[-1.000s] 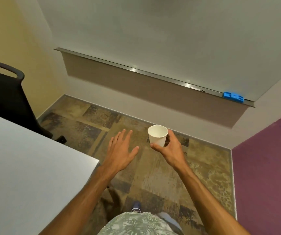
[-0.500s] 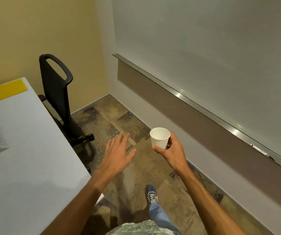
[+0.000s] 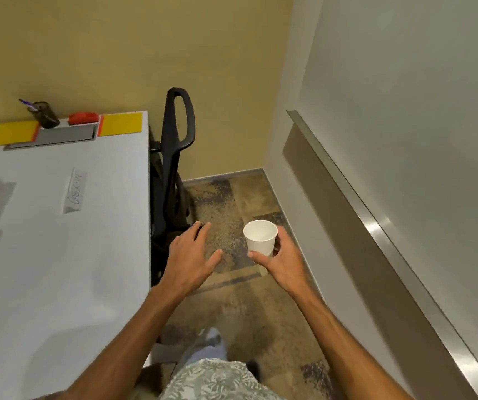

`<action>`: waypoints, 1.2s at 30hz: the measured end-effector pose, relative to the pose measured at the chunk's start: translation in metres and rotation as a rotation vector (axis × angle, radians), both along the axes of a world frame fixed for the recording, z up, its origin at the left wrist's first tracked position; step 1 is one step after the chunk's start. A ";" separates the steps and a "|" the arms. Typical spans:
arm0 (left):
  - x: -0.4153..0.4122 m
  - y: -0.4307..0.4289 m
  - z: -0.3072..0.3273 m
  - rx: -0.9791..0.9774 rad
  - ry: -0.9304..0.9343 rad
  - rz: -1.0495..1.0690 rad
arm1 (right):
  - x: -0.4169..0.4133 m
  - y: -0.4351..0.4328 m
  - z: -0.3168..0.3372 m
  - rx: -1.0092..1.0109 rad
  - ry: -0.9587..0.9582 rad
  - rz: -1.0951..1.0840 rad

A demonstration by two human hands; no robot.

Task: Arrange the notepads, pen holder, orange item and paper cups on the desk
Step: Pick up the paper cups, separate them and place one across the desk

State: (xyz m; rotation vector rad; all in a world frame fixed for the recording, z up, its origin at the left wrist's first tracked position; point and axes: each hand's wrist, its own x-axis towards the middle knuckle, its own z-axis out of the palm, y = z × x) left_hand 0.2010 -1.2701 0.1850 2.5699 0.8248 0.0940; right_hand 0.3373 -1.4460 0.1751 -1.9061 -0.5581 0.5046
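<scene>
Desk: white top filling the left side.
Left pad: yellow, flat along the desk's far edge.
Pen holder: dark, upright, just right of that pad, one pen leaning out.
Orange item: near the holder, at the far edge.
Right pad: yellow, at the desk's far right corner.
Card: white folded sign, mid-desk.
Chair: black, tucked against the desk's right side.
Left hand: arm outstretched, palm down, fingers straight and spread, holding nothing, beside the desk edge.
Cup: white paper, upright, held over the floor, off the desk.
Right hand: arm outstretched, thumb and fingers curled round the cup's base.
</scene>
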 end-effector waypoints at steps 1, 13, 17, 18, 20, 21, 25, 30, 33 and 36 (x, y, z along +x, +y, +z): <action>0.003 0.006 0.000 -0.013 -0.001 0.034 | 0.007 0.011 -0.001 0.000 -0.001 0.032; 0.017 0.134 -0.012 -0.135 -0.007 0.401 | 0.057 0.188 -0.006 -0.035 -0.020 0.348; 0.003 0.185 -0.016 -0.138 -0.008 0.503 | 0.056 0.259 -0.007 -0.022 -0.009 0.450; -0.002 0.198 -0.017 -0.134 -0.011 0.525 | 0.054 0.278 -0.007 -0.019 -0.005 0.480; -0.016 0.218 -0.020 -0.132 -0.021 0.576 | 0.045 0.312 -0.007 -0.020 0.000 0.548; -0.025 0.226 -0.021 -0.132 -0.029 0.607 | 0.039 0.328 -0.007 -0.023 -0.005 0.591; -0.059 0.262 -0.026 -0.107 -0.036 0.732 | 0.011 0.393 -0.011 -0.018 -0.034 0.769; -0.101 0.294 -0.038 -0.080 -0.007 0.904 | -0.024 0.467 -0.024 -0.023 -0.036 0.932; -0.117 0.302 -0.050 -0.117 0.015 1.002 | -0.044 0.508 -0.038 -0.034 -0.056 1.015; -0.128 0.307 -0.064 -0.170 -0.008 1.071 | -0.063 0.547 -0.058 -0.059 -0.053 1.096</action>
